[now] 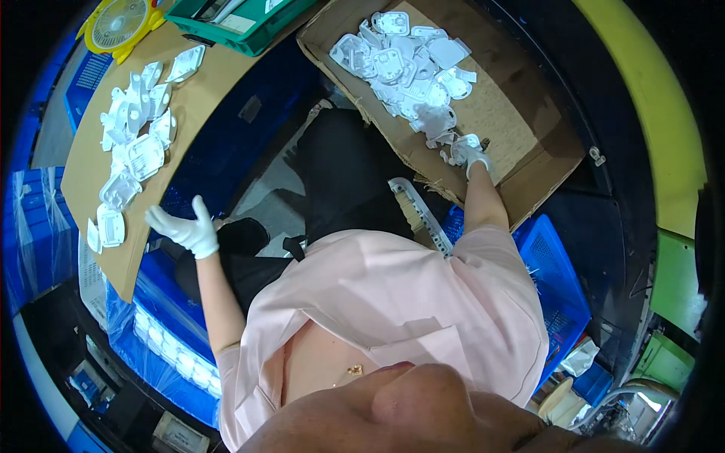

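My left hand (187, 229), in a white glove, is held out beside the edge of the tan tabletop (192, 98), its thumb and fingers apart and nothing in it. On that tabletop lies a loose row of white plastic parts (145, 155), shell-like pieces, some stacked and tilted against each other. To the right, my right hand (474, 156), also gloved in white, reaches down into an open cardboard box (521, 124). Its fingers are closed at the near end of a heap of similar white plastic parts (411, 68), around a white plastic part (467, 141) that they partly hide.
A green tray (234, 30) and a yellow fan (119, 26) stand at the tabletop's far end. Below the box is a blue plastic basket (555, 283). Wrapped white goods in a blue crate (170, 351) sit at lower left. A dark panel borders the box's right side.
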A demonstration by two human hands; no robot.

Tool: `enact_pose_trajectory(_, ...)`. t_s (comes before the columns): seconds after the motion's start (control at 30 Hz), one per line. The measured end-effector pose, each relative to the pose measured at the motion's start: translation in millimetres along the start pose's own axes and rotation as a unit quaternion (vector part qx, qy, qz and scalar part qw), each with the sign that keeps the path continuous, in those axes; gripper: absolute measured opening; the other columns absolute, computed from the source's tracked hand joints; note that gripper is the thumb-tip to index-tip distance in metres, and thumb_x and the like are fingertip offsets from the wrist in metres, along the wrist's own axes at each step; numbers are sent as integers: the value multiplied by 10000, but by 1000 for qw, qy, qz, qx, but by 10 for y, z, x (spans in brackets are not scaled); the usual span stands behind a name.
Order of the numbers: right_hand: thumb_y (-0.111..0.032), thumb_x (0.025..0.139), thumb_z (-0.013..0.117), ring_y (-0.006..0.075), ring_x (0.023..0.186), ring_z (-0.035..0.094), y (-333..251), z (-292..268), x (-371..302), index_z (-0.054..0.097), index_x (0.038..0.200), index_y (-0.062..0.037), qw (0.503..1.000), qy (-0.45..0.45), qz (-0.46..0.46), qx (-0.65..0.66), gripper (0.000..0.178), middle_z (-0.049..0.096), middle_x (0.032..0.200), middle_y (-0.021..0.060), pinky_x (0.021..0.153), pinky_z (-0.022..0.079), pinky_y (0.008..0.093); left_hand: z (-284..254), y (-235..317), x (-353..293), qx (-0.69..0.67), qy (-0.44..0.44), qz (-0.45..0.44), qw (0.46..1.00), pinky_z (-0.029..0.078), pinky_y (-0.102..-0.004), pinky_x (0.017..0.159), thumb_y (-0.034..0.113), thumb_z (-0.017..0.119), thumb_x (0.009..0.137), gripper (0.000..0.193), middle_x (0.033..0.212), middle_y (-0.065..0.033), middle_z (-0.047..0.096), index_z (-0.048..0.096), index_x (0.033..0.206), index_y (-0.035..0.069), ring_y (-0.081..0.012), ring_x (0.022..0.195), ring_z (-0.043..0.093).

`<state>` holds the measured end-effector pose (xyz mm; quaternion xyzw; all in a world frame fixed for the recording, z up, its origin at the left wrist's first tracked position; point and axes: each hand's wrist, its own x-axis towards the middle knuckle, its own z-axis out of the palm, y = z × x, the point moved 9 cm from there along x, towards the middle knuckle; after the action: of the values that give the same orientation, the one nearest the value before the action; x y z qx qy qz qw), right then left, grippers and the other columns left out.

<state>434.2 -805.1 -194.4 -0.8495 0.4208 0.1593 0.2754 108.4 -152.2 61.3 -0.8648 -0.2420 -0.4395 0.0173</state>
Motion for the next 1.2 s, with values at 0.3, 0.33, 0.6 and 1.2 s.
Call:
enact_pose_trajectory(0.3,-375,815,630,261,870,644,-385,474,-99,638,1055,-79,960,-76,-39,268,381,651,1045,118,700,524,433,384,60,-629,-94,-187,-73,975,375,-438,1030,223,746,773,700,1360,-256,391,402,1346,15,-407,1242,422)
enact_pose_trajectory(0.33,-323,849,604,257,824,641,-491,562,-162,637,1031,-64,932,-106,-25,346,319,653,1002,108,638,521,447,465,12,-701,-105,-227,-88,964,380,-432,1025,212,741,780,672,1348,-250,406,417,1336,20,-399,1236,432)
enact_pose_trajectory(0.6,-222,756,689,231,772,623,-753,189,-158,615,1062,25,937,-43,-135,319,401,644,968,147,673,496,355,1142,-88,-1258,-158,-466,-109,863,412,-403,979,343,673,823,502,1208,-221,539,560,1179,7,-369,1144,510)
enact_pose_trajectory(1.2,-300,774,636,373,982,624,1842,-3703,-1997,559,1150,61,921,389,-4,29,528,640,1068,239,860,481,419,1357,266,-1975,-158,-720,-35,675,383,-387,1025,424,593,841,598,1279,-236,529,524,1266,8,-373,1200,491)
